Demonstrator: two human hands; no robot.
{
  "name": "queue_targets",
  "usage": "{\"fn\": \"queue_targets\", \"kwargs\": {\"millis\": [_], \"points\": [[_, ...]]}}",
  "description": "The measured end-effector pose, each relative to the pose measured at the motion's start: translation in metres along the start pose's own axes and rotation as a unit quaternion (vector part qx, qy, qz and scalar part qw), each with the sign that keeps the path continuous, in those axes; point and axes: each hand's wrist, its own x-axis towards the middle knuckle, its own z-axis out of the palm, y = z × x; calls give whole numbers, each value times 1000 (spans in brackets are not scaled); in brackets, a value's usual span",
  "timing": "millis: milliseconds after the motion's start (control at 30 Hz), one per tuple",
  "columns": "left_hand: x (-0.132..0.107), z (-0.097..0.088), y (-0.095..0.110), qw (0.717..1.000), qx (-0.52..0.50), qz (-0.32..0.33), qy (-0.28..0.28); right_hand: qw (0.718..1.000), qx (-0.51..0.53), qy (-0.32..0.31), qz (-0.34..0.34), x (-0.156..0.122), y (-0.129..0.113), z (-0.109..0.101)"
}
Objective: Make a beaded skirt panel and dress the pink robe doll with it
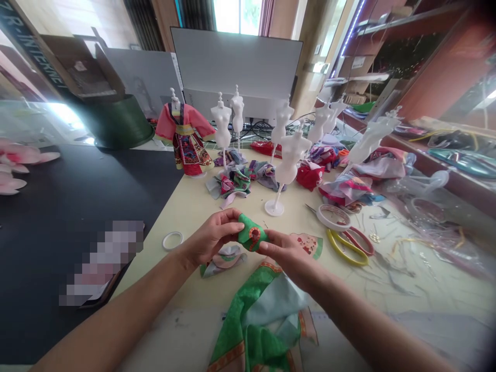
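Both my hands meet over the cream table, pinching a small green cloth piece with a red and orange emblem. My left hand grips its left end with closed fingers. My right hand holds the right end between thumb and fingers. Below my hands lies a larger green and pale blue doll garment. A small folded cloth scrap rests under my left hand.
Several white mini mannequins stand behind, one dressed in a pink and red costume. Cloth scraps are heaped in the middle. Yellow and red scissors, a tape roll and a white ring lie nearby. A monitor stands at the back.
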Motion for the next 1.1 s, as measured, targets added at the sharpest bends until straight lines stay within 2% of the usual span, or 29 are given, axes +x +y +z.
{"fn": "queue_targets", "kwargs": {"millis": [67, 167, 367, 600, 867, 1100], "points": [[1, 0, -2, 1000, 6, 7, 13, 999, 42, 24, -16, 8, 3, 3], [2, -4, -6, 998, 26, 19, 57, 991, 81, 100, -36, 14, 7, 4], [4, -9, -9, 995, 32, 31, 91, 981, 117, 149, -48, 22, 9, 5], [1, -6, -15, 993, -47, 29, 103, 974, 151, 151, -72, 28, 10, 15], [3, -3, -21, 989, -87, 31, 119, 968, 183, 158, -59, 29, 16, 16], [4, -1, -23, 985, -117, 12, 127, 972, 163, 164, -35, 29, 19, 18]]}}
